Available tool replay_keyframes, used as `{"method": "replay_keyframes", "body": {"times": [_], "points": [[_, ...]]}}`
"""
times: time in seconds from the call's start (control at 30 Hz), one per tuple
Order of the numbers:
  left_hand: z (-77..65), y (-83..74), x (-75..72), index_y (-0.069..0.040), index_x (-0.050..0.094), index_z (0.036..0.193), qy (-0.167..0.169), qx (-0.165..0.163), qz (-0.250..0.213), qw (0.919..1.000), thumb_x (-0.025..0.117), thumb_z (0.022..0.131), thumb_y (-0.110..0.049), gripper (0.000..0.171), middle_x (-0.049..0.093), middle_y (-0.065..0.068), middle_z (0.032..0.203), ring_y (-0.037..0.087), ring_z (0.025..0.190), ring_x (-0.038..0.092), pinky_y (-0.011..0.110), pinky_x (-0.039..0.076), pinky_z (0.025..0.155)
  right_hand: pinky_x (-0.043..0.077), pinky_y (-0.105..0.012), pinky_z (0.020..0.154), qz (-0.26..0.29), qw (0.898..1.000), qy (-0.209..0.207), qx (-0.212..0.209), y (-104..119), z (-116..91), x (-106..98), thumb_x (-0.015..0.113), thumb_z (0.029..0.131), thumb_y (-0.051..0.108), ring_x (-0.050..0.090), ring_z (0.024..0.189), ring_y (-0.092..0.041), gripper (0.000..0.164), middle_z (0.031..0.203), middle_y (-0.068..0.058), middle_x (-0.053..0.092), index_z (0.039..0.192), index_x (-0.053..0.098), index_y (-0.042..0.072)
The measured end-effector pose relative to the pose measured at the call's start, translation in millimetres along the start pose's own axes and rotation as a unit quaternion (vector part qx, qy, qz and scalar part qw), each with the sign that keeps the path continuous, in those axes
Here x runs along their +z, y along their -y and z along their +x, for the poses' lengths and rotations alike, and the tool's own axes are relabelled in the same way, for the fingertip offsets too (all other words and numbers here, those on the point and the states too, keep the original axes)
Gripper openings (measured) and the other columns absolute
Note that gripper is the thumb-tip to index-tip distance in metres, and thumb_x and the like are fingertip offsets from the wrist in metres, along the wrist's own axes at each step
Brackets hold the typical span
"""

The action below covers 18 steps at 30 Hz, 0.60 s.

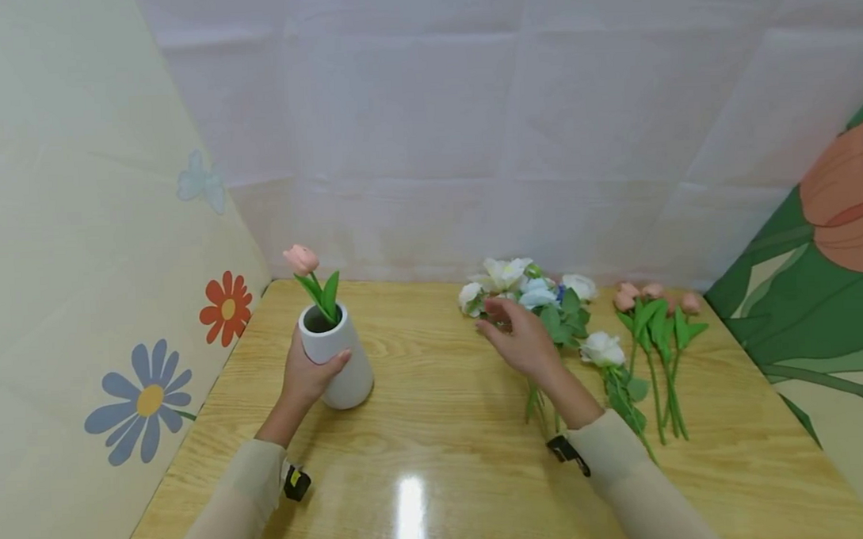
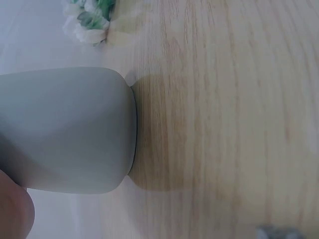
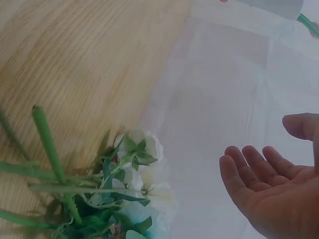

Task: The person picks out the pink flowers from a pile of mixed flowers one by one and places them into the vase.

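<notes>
Our L hand (image 1: 308,370) gripped the vase (image 1: 353,374), 1 tulip (image 1: 302,260) inside; our R hand (image 1: 522,342), empty, fingers (image 3: 234,179) loosely bent, hung nearer the flowers (image 1: 602,349) on the bench (image 1: 437,428), R of vase, stems (image 1: 671,396) twd us.

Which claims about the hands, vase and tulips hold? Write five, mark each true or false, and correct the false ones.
1. The left hand grips the white vase. True.
2. The white vase is empty. False: a single pink tulip stands in it.
3. The right hand holds a tulip. False: it holds nothing.
4. In the head view, the loose pink tulips lie to the right of the white vase. True.
5. The loose pink tulips lie in a tray. False: they lie on the wooden table.
</notes>
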State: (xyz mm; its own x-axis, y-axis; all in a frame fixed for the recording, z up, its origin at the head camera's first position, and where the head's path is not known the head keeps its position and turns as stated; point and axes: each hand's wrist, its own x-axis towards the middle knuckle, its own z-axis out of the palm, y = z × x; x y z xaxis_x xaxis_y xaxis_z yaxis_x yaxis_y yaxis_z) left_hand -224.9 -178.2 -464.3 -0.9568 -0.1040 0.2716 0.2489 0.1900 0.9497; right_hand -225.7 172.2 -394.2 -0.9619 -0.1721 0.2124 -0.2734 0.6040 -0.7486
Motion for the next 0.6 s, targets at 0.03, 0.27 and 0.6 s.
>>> {"method": "replay_keyframes", "body": {"times": [0.03,0.27,0.6], "points": [[-0.2,-0.2,-0.1,0.001,0.032,0.150,0.000,0.001,0.000,1.0000,0.080,0.079,-0.006,0.086,0.053,0.022,0.133,0.030,0.116,0.052,0.050,0.043,0.102,0.050,-0.049,0.100,-0.002,1.000,-0.001,0.002,-2,0,-1,0.063,0.101,0.021,0.058,0.121,-0.038,0.045,0.136,-0.020,0.059,0.139,0.053,-0.001],[0.0,0.3,-0.1,0.001,0.033,0.148,0.000,0.006,-0.007,1.0000,0.079,0.079,-0.005,0.084,0.054,0.022,0.131,0.026,0.113,0.052,0.046,0.044,0.100,0.050,-0.050,0.101,-0.009,1.000,-0.008,0.027,-11,-5,-10,0.060,0.101,0.017,0.059,0.119,-0.037,0.045,0.133,-0.024,0.060,0.141,0.051,-0.003],[-0.2,1.3,-0.8,0.001,0.032,0.149,0.004,0.010,-0.006,0.9999,0.080,0.077,-0.006,0.087,0.053,0.021,0.131,0.030,0.114,0.052,0.052,0.044,0.100,0.049,-0.053,0.098,-0.020,0.999,-0.013,0.037,-22,-15,-24,0.057,0.104,0.023,0.057,0.120,-0.037,0.047,0.132,-0.023,0.059,0.143,0.049,-0.002]]}}
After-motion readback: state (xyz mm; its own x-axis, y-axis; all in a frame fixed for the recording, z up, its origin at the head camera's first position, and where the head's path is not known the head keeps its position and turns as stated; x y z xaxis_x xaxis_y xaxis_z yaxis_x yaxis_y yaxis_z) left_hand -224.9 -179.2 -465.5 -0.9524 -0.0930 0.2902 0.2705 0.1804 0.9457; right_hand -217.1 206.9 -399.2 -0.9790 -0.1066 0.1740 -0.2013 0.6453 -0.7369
